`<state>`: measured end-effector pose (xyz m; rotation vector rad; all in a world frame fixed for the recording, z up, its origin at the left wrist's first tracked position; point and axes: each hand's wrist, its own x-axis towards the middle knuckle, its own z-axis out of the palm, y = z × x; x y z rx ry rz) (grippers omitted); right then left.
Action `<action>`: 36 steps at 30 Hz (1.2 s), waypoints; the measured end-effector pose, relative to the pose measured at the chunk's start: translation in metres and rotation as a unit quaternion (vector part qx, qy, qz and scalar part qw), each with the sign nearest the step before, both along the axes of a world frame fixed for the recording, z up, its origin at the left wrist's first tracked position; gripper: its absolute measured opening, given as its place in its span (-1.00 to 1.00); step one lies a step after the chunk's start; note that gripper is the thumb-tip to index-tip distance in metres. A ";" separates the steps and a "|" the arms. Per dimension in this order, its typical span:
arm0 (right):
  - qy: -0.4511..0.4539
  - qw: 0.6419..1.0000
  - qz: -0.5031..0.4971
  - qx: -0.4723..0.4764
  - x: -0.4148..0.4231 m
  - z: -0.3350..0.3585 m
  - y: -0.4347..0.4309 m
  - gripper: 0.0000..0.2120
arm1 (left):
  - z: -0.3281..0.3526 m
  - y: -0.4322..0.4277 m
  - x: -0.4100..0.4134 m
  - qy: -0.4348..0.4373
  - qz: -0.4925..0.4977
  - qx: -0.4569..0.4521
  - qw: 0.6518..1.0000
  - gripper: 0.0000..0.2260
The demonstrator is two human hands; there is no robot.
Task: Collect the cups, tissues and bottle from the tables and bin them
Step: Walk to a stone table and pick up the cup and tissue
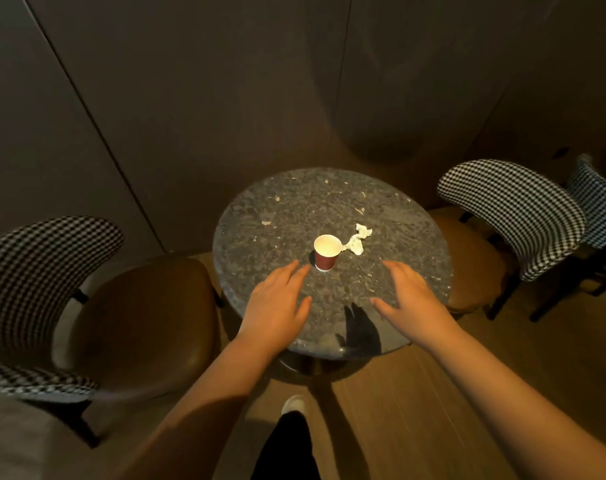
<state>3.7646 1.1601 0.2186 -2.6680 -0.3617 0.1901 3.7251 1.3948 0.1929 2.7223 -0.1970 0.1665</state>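
Near the middle of the round table (pixel 329 199) stands a paper cup (pixel 326 253), upright, dark red outside and white inside, with its mouth open to the camera. Just to its right lies a crumpled white tissue (pixel 358 239); one end reaches almost to the cup's rim, though whether the two touch is hard to tell. Small pale scraps are scattered over the speckled dark tabletop beyond them.

On the near side of the cup, the left hand (pixel 277 303) is stretched out flat, palm down, fingers straight and holding nothing; its longest fingertip comes close to the cup's base but stays apart from it. The right hand (pixel 410 299) is likewise loose and empty, palm down over the near right part of the table, apart from both the cup and the tissue. Its dark reflection shows on the glossy surface beneath it.

Around the table stand chairs with checked backs and brown seats: one on the left (pixel 52 258), one on the right (pixel 509 209), and another (pixel 599 202) at the far right edge. Below, a white shoe (pixel 293 404) rests on the wooden floor (pixel 415 393).
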 end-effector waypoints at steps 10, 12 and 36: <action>0.029 0.998 -0.015 -0.061 0.132 -0.041 0.011 -0.30 | -0.063 -0.011 0.137 0.092 -0.014 -0.034 0.995 -0.52; 0.038 0.997 -0.021 -0.067 0.150 -0.052 0.013 -0.30 | -0.076 -0.010 0.153 0.126 -0.022 -0.041 0.991 -0.53; 0.212 0.960 0.084 -0.164 0.249 -0.178 0.038 -0.34 | -0.136 -0.028 0.199 0.206 -0.055 -0.077 0.974 -0.50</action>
